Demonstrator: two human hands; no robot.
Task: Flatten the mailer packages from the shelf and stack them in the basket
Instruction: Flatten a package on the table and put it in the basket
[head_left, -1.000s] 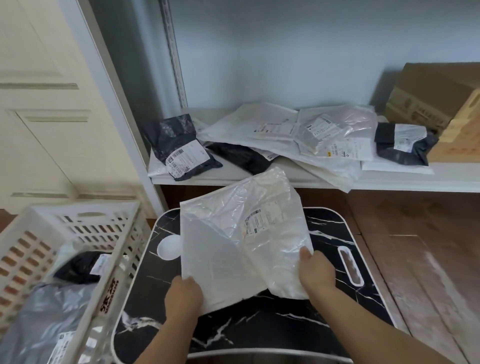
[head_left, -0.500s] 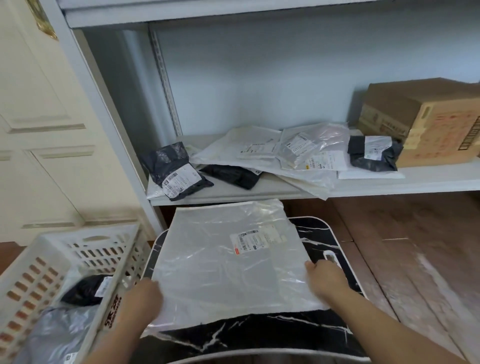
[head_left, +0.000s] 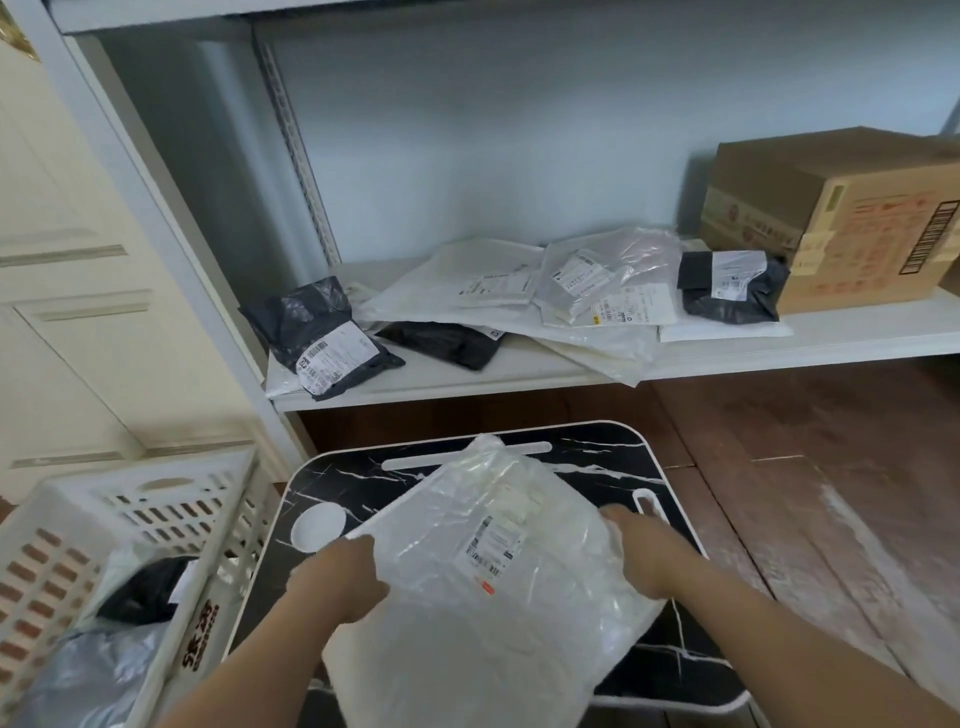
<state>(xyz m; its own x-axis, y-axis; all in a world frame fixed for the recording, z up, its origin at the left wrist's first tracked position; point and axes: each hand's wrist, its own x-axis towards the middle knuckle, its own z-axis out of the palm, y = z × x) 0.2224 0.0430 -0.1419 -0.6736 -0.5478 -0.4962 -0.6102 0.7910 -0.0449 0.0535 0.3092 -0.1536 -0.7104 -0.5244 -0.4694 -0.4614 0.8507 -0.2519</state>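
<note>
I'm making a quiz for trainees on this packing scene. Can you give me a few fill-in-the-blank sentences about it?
1. Both the left hand and the right hand grip one ____ mailer.
2. That mailer is held above the black marble-patterned ____.
3. The white basket stands to the person's ____.
4. At the right end of the shelf stands a cardboard ____.

Missing words: white; tray; left; box
</note>
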